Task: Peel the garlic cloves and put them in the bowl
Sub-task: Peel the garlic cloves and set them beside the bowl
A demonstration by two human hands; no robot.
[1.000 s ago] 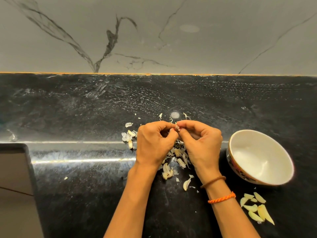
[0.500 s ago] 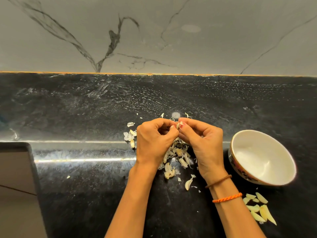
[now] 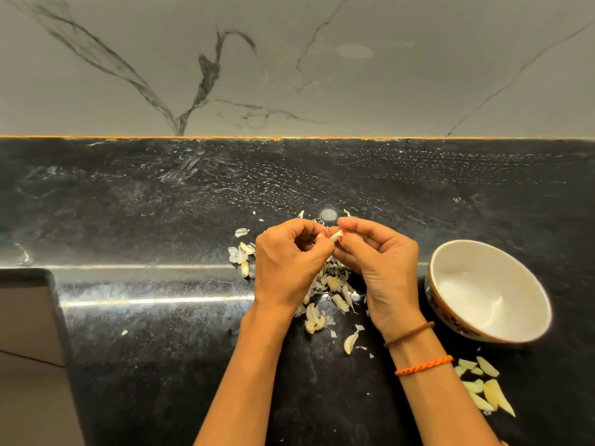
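Head view: both hands raised over countertop [image 3: 161, 365], left hand [image 3: 286, 265] and right hand [image 3: 383, 268] fingertips pinching garlic clove [image 3: 335, 235].

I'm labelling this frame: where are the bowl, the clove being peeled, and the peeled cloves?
bowl [image 3: 528, 286]: head view, far rim.
clove being peeled [image 3: 335, 235]: head view, its bare middle between the fingertips.
peeled cloves [image 3: 492, 393]: head view, largest clove of the pile.

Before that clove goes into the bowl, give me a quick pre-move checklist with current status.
1. Clove held by both hands, left hand and right hand: ok.
2. Clove fully peeled: cannot tell, fingers cover most of it.
3. Bowl upright, mouth open: ok.
4. Room in the bowl, which looks empty: ok.
5. Peeled cloves in the bowl: not ok, they lie on the counter beside it.
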